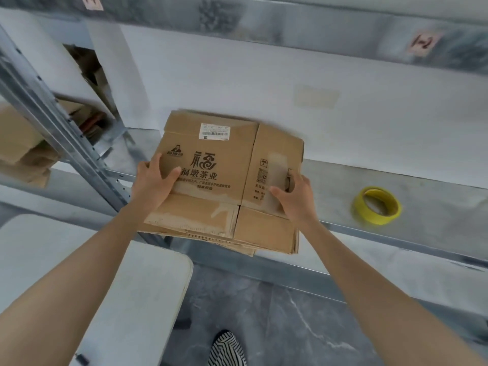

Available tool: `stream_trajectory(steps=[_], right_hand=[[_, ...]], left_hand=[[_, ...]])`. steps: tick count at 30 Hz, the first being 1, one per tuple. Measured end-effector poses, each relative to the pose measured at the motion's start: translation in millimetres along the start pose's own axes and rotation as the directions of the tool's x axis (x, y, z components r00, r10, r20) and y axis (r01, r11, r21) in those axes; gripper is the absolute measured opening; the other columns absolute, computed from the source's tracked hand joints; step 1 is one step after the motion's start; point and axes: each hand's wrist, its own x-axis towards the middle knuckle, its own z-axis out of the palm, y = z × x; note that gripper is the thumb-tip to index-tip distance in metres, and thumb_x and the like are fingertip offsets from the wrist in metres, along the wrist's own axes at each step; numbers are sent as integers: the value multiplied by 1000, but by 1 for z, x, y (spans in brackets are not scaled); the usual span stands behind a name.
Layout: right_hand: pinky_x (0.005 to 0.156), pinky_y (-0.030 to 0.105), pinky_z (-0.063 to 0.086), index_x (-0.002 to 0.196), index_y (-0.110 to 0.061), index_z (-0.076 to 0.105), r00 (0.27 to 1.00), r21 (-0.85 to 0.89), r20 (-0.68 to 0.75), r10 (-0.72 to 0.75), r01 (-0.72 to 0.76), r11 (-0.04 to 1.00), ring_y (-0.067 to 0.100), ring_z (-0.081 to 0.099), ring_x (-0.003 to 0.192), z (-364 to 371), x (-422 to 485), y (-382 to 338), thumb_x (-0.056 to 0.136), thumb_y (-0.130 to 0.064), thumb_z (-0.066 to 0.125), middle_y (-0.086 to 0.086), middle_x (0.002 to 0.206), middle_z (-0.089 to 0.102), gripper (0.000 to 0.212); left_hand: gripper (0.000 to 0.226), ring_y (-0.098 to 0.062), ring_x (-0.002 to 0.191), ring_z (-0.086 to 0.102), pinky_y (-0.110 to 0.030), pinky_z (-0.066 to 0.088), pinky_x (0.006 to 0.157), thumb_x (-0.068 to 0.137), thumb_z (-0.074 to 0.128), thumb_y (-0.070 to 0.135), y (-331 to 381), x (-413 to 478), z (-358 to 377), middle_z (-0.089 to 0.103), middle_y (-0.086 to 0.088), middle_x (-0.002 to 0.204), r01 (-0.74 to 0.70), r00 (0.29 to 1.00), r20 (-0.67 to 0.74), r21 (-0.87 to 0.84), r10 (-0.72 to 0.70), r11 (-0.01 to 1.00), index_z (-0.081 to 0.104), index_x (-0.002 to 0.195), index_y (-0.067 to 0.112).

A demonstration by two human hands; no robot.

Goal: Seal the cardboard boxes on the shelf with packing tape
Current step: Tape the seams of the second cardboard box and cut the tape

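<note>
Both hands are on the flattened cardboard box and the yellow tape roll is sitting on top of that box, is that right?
Not quite. The head view shows the left hand and right hand on the flattened cardboard box, but the yellow tape roll is not on top of it. It lies on the shelf, to the right of the box and apart from it.

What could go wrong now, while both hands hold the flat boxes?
The flattened boxes overhang the shelf edge; if the left hand or right hand loosens its grip, lower sheets might slide off. The tape roll lies apart to the right; reaching for it leaves one hand holding, so the stack could tip.
</note>
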Motion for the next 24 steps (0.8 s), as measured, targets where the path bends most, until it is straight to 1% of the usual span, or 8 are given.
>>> stream_trajectory(steps=[2, 4, 6, 12, 16, 19, 22, 24], right_hand=[[48, 1, 37, 133, -20, 44, 1000, 38, 3, -9, 9, 999, 12, 43, 99, -15, -5, 0, 84, -26, 69, 0, 128, 38, 56], [65, 3, 37, 137, -20, 42, 1000, 62, 2, -27, 27, 998, 11, 42, 102, -34, -13, 2, 83, -25, 71, 1, 131, 37, 62], [81, 17, 38, 139, -20, 40, 999, 90, 5, -49, 48, 995, 11, 42, 106, -55, -23, 6, 82, -25, 71, 0, 133, 37, 65], [96, 25, 38, 139, -19, 41, 989, 153, 10, -148, 145, 977, 13, 42, 112, -130, -55, 17, 80, -23, 73, 2, 134, 37, 67], [92, 22, 35, 136, -22, 43, 978, 174, -27, -208, 210, 962, 11, 42, 108, -186, -73, 32, 79, -23, 74, -5, 125, 35, 65], [93, 25, 40, 136, -23, 42, 973, 156, -53, -225, 231, 960, 12, 45, 109, -228, -83, 49, 79, -23, 74, 0, 134, 36, 65], [90, 20, 36, 138, -23, 39, 969, 141, -76, -237, 246, 959, 6, 41, 105, -270, -92, 69, 80, -21, 73, 1, 136, 34, 67], [93, 22, 37, 140, -23, 37, 969, 129, -97, -228, 239, 962, 7, 42, 104, -301, -99, 87, 81, -20, 72, 1, 137, 33, 70]], left_hand=[[67, -40, 121, 43, -54, 40, 97, 90, 47, 57, 13, -12, -6, 32, -18, 137, -13, 999, -45, -23, 12, 1000, 23, 145, 27], [68, -40, 121, 43, -54, 40, 97, 90, 49, 56, 26, -29, -10, 32, -18, 137, -30, 996, -90, -53, 25, 998, 23, 145, 26], [67, -40, 121, 43, -55, 40, 98, 89, 50, 55, 42, -50, -12, 32, -18, 137, -58, 989, -140, -87, 45, 995, 24, 145, 26], [67, -38, 124, 41, -55, 37, 100, 90, 51, 55, 92, -124, -13, 32, -17, 140, -129, 954, -289, -152, 81, 980, 26, 144, 25], [67, -36, 125, 40, -52, 36, 102, 88, 52, 56, 127, -169, -3, 31, -15, 141, -193, 932, -342, -191, 119, 962, 26, 143, 26], [69, -33, 124, 40, -48, 36, 101, 87, 54, 55, 157, -201, 14, 31, -13, 138, -240, 921, -364, -242, 142, 940, 25, 143, 26], [75, -32, 123, 39, -42, 34, 100, 86, 58, 53, 189, -227, 34, 31, -13, 138, -272, 918, -362, -286, 159, 919, 22, 145, 22], [80, -31, 124, 39, -41, 34, 101, 85, 60, 52, 215, -243, 51, 31, -13, 140, -286, 925, -335, -314, 176, 905, 20, 146, 21]])
